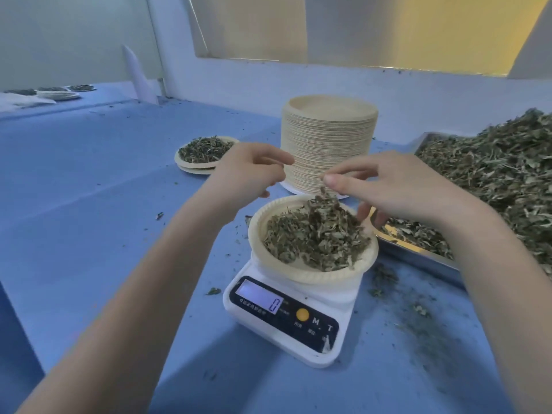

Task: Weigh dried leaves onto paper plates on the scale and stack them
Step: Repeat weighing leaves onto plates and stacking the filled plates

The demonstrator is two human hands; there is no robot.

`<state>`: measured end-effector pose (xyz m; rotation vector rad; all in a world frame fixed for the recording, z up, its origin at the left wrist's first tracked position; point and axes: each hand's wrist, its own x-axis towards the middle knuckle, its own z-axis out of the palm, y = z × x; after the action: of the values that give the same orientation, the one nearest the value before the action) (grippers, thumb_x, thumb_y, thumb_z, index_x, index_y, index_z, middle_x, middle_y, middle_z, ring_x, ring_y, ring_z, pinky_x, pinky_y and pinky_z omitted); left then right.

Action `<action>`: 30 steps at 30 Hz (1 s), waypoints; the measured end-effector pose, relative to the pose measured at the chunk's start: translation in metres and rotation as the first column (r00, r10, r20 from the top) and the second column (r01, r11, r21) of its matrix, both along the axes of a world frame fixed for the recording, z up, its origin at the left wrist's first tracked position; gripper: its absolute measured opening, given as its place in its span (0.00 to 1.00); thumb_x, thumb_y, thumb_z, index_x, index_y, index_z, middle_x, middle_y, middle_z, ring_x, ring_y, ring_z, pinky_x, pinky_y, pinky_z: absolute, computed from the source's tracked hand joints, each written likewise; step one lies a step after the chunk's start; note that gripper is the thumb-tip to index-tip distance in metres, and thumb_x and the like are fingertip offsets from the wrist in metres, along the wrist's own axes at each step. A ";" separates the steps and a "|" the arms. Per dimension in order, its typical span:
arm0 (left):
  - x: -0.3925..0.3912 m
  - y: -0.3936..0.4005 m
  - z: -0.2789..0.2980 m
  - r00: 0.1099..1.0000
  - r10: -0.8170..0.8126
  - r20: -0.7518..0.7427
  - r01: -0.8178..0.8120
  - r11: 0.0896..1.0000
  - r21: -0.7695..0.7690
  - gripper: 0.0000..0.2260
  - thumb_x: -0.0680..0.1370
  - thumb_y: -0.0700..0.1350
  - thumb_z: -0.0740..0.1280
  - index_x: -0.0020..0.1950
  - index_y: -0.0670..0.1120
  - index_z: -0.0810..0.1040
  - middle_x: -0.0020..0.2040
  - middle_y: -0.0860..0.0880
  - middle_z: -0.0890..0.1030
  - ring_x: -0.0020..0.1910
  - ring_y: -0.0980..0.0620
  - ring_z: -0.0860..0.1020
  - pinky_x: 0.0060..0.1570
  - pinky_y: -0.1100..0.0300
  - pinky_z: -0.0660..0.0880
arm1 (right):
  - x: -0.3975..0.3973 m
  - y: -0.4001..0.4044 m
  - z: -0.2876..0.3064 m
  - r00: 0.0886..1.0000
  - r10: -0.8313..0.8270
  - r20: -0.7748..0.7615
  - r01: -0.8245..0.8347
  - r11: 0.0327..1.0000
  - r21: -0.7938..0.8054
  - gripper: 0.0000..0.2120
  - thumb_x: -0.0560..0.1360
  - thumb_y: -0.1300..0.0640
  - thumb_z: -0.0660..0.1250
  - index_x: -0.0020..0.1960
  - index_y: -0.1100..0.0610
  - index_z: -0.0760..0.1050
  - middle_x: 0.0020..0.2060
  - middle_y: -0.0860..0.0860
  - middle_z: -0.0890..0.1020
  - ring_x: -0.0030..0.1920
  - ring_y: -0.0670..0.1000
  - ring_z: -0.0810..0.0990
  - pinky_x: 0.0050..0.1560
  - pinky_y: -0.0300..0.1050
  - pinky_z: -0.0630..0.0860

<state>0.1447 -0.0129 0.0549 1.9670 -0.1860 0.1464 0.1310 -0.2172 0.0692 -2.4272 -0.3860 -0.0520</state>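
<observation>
Here the plate point(313, 273) on the scale point(286, 321) holds leaves point(316, 234); right grip point(394, 186) pinches some, left point(251, 168) loose.

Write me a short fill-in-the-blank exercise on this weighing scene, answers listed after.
1. The plate of leaves sits on the ____.
2. The scale display reads ____.
3. The right hand pinches leaves above the ____.
4. The tall stack of empty plates stands ____ the scale.

Answers: scale; 0; plate; behind
</observation>
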 end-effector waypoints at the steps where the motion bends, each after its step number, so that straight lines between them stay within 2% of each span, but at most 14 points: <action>1: 0.001 -0.002 -0.006 0.999 0.046 0.029 -0.045 0.998 -0.038 0.12 0.75 0.37 0.64 0.46 0.54 0.81 0.49 0.51 0.81 0.45 0.56 0.79 0.43 0.62 0.77 | 0.000 -0.001 0.000 1.000 -0.002 0.008 0.002 1.000 -0.001 0.06 0.73 0.40 0.65 0.49 0.38 0.78 0.46 0.39 0.80 0.25 0.40 0.79 0.23 0.28 0.69; 4: 0.001 -0.005 -0.023 0.983 0.160 0.095 -0.147 0.980 -0.131 0.12 0.73 0.37 0.65 0.43 0.55 0.81 0.48 0.53 0.82 0.46 0.57 0.79 0.46 0.60 0.76 | 0.001 -0.004 0.000 1.000 -0.003 0.030 0.003 1.000 -0.016 0.05 0.73 0.43 0.67 0.49 0.39 0.79 0.42 0.41 0.82 0.26 0.39 0.79 0.24 0.27 0.69; 6: -0.001 -0.007 -0.031 0.977 0.177 0.117 -0.156 0.972 -0.174 0.12 0.73 0.37 0.66 0.43 0.55 0.81 0.46 0.55 0.82 0.45 0.60 0.78 0.47 0.62 0.74 | 0.003 -0.005 0.000 0.999 -0.007 0.041 0.008 0.999 -0.037 0.04 0.73 0.42 0.67 0.47 0.39 0.78 0.42 0.40 0.82 0.28 0.39 0.80 0.24 0.26 0.68; 8: -0.003 -0.007 -0.037 0.976 0.172 0.135 -0.146 0.973 -0.179 0.12 0.72 0.38 0.67 0.43 0.56 0.81 0.46 0.56 0.82 0.47 0.59 0.78 0.51 0.61 0.74 | 0.005 -0.004 -0.001 0.999 -0.011 0.030 0.013 0.998 -0.066 0.06 0.72 0.41 0.68 0.48 0.38 0.78 0.43 0.40 0.81 0.30 0.40 0.81 0.28 0.29 0.72; 10: -0.006 -0.007 -0.040 0.978 0.158 0.135 -0.132 0.973 -0.188 0.09 0.70 0.42 0.67 0.43 0.57 0.81 0.46 0.57 0.82 0.49 0.57 0.78 0.55 0.59 0.74 | 0.008 -0.001 -0.004 1.000 -0.011 0.025 0.014 0.995 -0.103 0.11 0.70 0.39 0.68 0.50 0.39 0.78 0.45 0.40 0.81 0.33 0.41 0.81 0.35 0.34 0.75; 14: -0.010 -0.007 -0.049 0.979 0.161 0.126 -0.143 0.980 -0.138 0.11 0.65 0.48 0.65 0.45 0.58 0.81 0.47 0.60 0.81 0.50 0.58 0.77 0.54 0.60 0.74 | 0.008 0.009 -0.010 0.997 0.002 0.073 0.013 0.977 -0.211 0.24 0.64 0.30 0.64 0.56 0.39 0.76 0.46 0.38 0.80 0.40 0.36 0.75 0.38 0.34 0.68; 17: -0.012 -0.006 -0.053 0.976 0.170 0.133 -0.152 0.979 -0.136 0.11 0.66 0.48 0.65 0.45 0.59 0.81 0.47 0.60 0.81 0.50 0.58 0.77 0.51 0.61 0.74 | 0.007 0.014 -0.012 0.993 -0.013 0.120 0.046 0.961 -0.271 0.33 0.60 0.25 0.58 0.60 0.39 0.74 0.48 0.41 0.79 0.45 0.42 0.76 0.40 0.40 0.68; 20: -0.010 -0.005 -0.056 0.973 0.185 0.139 -0.163 0.974 -0.155 0.10 0.68 0.46 0.66 0.45 0.59 0.80 0.46 0.60 0.80 0.50 0.57 0.77 0.50 0.63 0.73 | 0.007 0.017 -0.015 0.992 0.008 0.126 0.040 0.929 -0.368 0.39 0.58 0.22 0.55 0.63 0.39 0.72 0.52 0.45 0.79 0.52 0.47 0.75 0.46 0.44 0.67; 22: -0.009 -0.004 -0.057 0.967 0.211 0.143 -0.186 0.968 -0.171 0.12 0.70 0.43 0.67 0.48 0.58 0.80 0.45 0.59 0.80 0.49 0.57 0.76 0.51 0.62 0.72 | 0.005 0.020 -0.017 0.995 0.019 0.097 0.021 0.917 -0.398 0.38 0.59 0.23 0.57 0.64 0.39 0.72 0.55 0.46 0.78 0.55 0.48 0.75 0.47 0.45 0.69; 25: -0.008 -0.001 -0.056 0.962 0.239 0.135 -0.208 0.955 -0.210 0.15 0.69 0.45 0.67 0.54 0.56 0.78 0.46 0.58 0.79 0.48 0.59 0.76 0.51 0.63 0.72 | 0.003 0.025 -0.018 0.995 0.024 0.101 0.020 0.910 -0.413 0.36 0.60 0.24 0.58 0.64 0.40 0.72 0.57 0.47 0.77 0.56 0.49 0.75 0.51 0.46 0.71; 27: -0.008 0.000 -0.054 0.962 0.243 0.124 -0.210 0.950 -0.233 0.16 0.71 0.44 0.68 0.57 0.56 0.76 0.47 0.57 0.80 0.46 0.61 0.77 0.47 0.66 0.71 | 0.002 0.027 -0.017 0.994 0.031 0.101 0.013 0.912 -0.410 0.35 0.62 0.25 0.59 0.64 0.40 0.72 0.56 0.47 0.77 0.55 0.49 0.75 0.48 0.45 0.70; 30: -0.007 0.001 -0.055 0.965 0.240 0.111 -0.208 0.949 -0.237 0.17 0.72 0.43 0.68 0.60 0.55 0.75 0.49 0.56 0.80 0.47 0.62 0.77 0.44 0.68 0.69 | 0.006 0.016 -0.009 0.996 -0.002 0.092 0.033 0.940 -0.340 0.29 0.64 0.26 0.58 0.61 0.38 0.73 0.50 0.44 0.78 0.45 0.44 0.75 0.39 0.39 0.67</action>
<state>0.1378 -0.0124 0.0001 1.7489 -0.0322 0.4360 0.1365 -0.2014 0.0603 -2.7795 -0.4445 -0.1107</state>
